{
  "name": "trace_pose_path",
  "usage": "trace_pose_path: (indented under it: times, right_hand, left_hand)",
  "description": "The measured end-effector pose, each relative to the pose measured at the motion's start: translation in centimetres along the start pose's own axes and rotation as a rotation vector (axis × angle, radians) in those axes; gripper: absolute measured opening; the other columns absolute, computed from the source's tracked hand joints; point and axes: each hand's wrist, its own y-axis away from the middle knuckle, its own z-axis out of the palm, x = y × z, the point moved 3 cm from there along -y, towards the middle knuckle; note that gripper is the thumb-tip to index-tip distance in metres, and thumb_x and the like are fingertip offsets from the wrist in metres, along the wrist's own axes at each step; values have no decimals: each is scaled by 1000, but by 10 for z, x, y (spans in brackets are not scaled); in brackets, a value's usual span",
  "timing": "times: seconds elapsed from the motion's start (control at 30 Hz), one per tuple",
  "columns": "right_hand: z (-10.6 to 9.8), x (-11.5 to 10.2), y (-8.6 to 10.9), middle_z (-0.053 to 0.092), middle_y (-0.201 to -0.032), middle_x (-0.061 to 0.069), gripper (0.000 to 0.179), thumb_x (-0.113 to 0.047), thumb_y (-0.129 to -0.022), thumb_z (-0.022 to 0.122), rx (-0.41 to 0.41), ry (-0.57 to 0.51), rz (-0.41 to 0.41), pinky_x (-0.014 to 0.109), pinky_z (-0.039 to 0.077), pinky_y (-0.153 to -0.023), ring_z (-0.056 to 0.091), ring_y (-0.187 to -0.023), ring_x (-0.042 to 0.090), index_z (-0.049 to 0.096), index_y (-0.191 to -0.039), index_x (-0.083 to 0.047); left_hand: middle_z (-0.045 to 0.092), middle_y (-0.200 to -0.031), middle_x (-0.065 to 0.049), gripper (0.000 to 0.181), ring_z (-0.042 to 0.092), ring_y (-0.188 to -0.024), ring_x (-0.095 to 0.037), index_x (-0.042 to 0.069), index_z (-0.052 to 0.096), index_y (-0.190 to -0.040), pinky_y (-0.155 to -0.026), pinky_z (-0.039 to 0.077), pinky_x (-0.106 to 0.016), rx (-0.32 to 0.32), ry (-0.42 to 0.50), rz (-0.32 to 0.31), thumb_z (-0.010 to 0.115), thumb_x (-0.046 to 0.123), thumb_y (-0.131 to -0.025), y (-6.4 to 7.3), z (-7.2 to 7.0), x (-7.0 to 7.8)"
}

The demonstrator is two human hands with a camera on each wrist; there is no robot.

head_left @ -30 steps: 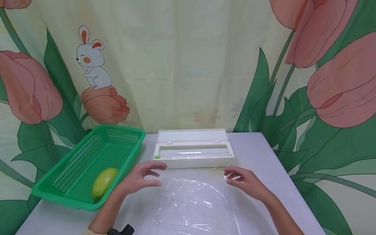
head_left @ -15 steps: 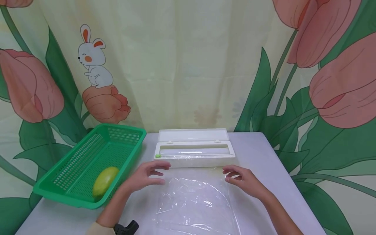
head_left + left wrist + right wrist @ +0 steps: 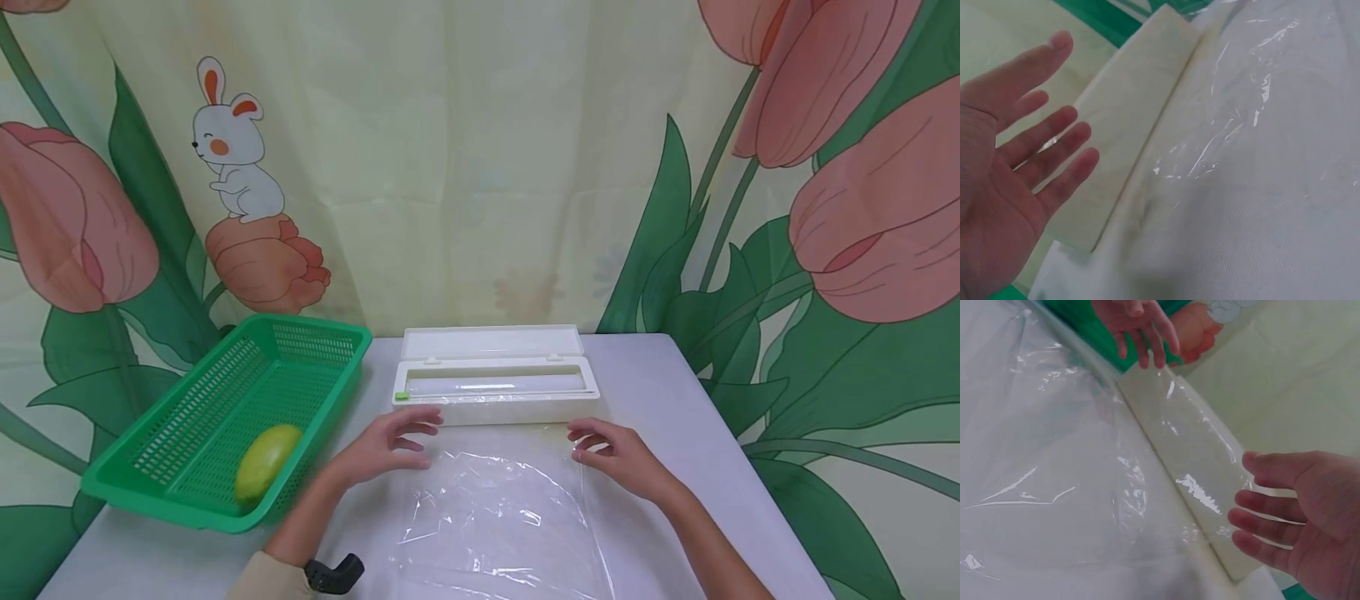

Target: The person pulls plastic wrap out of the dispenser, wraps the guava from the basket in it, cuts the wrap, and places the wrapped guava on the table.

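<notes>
A sheet of clear plastic wrap (image 3: 502,525) lies over the table, running out from the front of a white wrap dispenser (image 3: 495,412). The dispenser's lid is tipped back, and a roll shows in its slot beside a small green slider (image 3: 402,396). My left hand (image 3: 386,446) hovers at the dispenser's front left corner, fingers spread and relaxed, holding nothing. Over the sheet's right edge is my right hand (image 3: 618,454), its fingers loosely bent. In the right wrist view the right hand's fingers (image 3: 1266,525) are apart with nothing between them.
A green plastic basket (image 3: 180,508) stands at the left with a yellow-green mango-like fruit (image 3: 267,462) in its near end. The white table (image 3: 675,433) ends at a curtain (image 3: 480,208) printed with tulips and a rabbit. A black strap device (image 3: 333,575) sits on the left wrist.
My left hand has drifted slightly right, toward the plastic wrap and the dispenser's front. The right hand stays nearly where it was.
</notes>
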Motion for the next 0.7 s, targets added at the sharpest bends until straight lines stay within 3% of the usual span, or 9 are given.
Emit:
trace_pose_path:
  times: [0.23,0.4,0.7]
  right_hand:
    - [3,4,-3,66,-115,14,43,-19,-90,68,6,-17,0,20,56,-81,65,-102,24,57,-129,-4]
    - [4,8,-7,67,-114,14,43,-20,-90,68,6,-36,-18,17,55,-80,65,-100,22,57,-128,-2]
    - [11,21,-13,66,-116,16,44,-20,-89,69,-2,-62,8,24,58,-77,66,-100,26,57,-128,-4]
  left_hand:
    - [47,-139,-30,66,47,-125,-51,-6,41,-140,-97,48,-55,-61,58,-39,73,5,-84,-4,4,-10]
    - [47,-139,-29,67,48,-127,-48,-6,42,-140,-99,49,-50,-92,68,-80,74,8,-83,-7,6,-18]
    - [46,-139,-32,67,48,-126,-49,-8,40,-139,-100,49,-48,-72,108,-117,73,9,-84,-2,7,-26]
